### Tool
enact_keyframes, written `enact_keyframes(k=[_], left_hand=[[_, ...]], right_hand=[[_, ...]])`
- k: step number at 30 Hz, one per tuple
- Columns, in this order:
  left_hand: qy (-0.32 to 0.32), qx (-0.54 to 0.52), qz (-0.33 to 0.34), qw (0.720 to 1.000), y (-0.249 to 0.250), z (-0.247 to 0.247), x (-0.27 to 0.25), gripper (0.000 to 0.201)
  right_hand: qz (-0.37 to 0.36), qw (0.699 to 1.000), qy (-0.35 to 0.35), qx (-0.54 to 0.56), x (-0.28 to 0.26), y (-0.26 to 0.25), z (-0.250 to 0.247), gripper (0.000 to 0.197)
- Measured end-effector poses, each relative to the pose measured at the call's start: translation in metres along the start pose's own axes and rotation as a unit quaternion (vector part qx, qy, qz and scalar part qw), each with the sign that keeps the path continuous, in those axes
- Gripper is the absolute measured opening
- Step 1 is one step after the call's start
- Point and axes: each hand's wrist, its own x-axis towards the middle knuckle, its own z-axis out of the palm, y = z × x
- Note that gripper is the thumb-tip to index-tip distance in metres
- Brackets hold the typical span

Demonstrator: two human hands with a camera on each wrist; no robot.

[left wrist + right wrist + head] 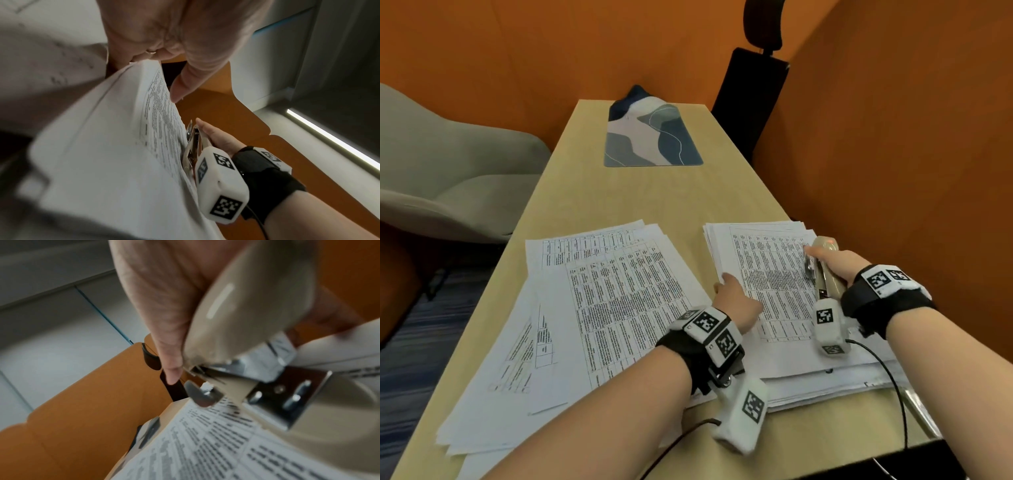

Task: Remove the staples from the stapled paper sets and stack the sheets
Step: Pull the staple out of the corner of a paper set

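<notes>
Right hand (835,263) grips beige plastic stapler (825,270) over stapled white printed paper set (774,284) near surface (654,195) right edge; left hand (736,301) pinches that set's left edge; loose white sheet stack (585,308) alongside.

The head view looks forward and down along the table (654,198) from above both grips, taking in both forearms and the papers. The left wrist camera sits close under the left grip (185,40), facing along its fingers and up across the right-hand paper stack (115,146) toward the right grip (218,138). The right wrist camera looks very near along the right grip (160,305) at the stapler (246,321); all three share that stack (774,281)
</notes>
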Motion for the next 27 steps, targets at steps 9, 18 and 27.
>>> enact_keyframes(k=[9,18,27], left_hand=[[0.147,-0.013,-0.01,0.989,-0.013,-0.083,-0.007,0.058],[0.162,0.332,-0.11,0.923,-0.074,-0.18,0.012,0.034],[0.112,0.415,-0.117,0.896,-0.09,-0.189,0.014,0.063]], right_hand=[[-0.142,0.939,-0.032,-0.313,-0.035,-0.05,0.03,0.049],[-0.279,0.861,-0.026,-0.424,-0.093,-0.103,0.098,0.049],[-0.279,0.835,-0.158,-0.448,-0.119,-0.115,0.156,0.047]])
